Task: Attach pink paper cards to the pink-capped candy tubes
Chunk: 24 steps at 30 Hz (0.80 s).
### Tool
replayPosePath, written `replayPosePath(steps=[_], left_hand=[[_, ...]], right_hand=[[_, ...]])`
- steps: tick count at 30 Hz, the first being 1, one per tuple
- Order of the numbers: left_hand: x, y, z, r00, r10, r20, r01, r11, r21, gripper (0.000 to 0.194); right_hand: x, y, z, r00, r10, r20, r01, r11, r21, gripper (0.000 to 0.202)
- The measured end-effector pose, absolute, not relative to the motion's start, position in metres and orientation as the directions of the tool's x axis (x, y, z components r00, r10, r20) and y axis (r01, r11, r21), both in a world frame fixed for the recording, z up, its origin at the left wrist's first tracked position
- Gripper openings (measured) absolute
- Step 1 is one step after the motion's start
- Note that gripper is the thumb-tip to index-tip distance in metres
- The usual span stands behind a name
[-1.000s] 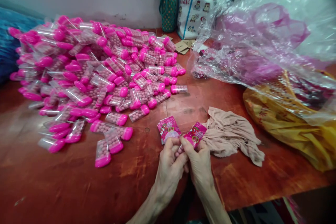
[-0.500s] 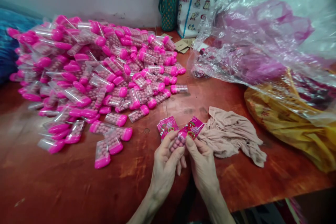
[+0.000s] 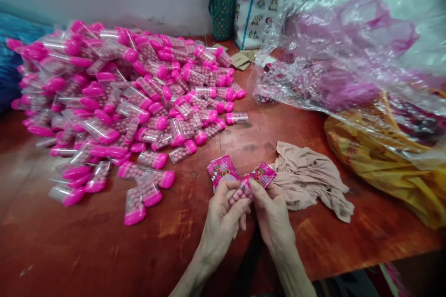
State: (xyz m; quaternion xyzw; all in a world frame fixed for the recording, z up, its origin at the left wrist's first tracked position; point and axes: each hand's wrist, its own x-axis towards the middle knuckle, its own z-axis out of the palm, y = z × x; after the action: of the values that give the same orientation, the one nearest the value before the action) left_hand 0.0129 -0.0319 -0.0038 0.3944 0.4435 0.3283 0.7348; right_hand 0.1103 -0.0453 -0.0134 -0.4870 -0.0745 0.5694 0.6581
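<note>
1 tube (image 3: 240, 191) is clamped in my left hand (image 3: 222, 213); the card (image 3: 264, 174) my right hand (image 3: 273, 211) pinches has edged right, handling unfinished.

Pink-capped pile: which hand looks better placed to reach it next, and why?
Probably the left hand: it is nearer the pile, though holding a container. The right hand is farther, beside the cloth.

Dim illumination, specular glare on clear plastic sheeting (image 3: 348, 74), diffuse sheen on tabletop (image 3: 244, 141), darkened upper-right corner, soft, stretched edges
</note>
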Motion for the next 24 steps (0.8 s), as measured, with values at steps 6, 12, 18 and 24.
replayPosePath(steps=[6, 12, 18, 24], left_hand=[[0.01, -0.031, -0.006, 0.483, 0.772, -0.413, -0.046, 0.494, 0.868, 0.017], [0.008, -0.035, -0.014, 0.465, 0.817, -0.341, -0.074, 0.42, 0.905, 0.02], [0.009, -0.032, -0.014, 0.403, 0.862, -0.309, -0.055, 0.36, 0.931, 0.024], [0.009, -0.027, -0.004, 0.394, 0.857, -0.331, -0.063, 0.384, 0.921, 0.028]], right_hand=[[0.12, -0.045, -0.016, 0.362, 0.805, -0.47, -0.651, -0.143, -0.746, 0.01], [0.108, -0.051, -0.024, 0.34, 0.82, -0.46, -0.439, -0.294, -0.849, 0.019], [0.102, -0.051, -0.021, 0.265, 0.861, -0.434, -0.466, -0.28, -0.84, 0.018], [0.108, -0.046, -0.022, 0.221, 0.887, -0.405, -0.585, -0.211, -0.783, 0.017]])
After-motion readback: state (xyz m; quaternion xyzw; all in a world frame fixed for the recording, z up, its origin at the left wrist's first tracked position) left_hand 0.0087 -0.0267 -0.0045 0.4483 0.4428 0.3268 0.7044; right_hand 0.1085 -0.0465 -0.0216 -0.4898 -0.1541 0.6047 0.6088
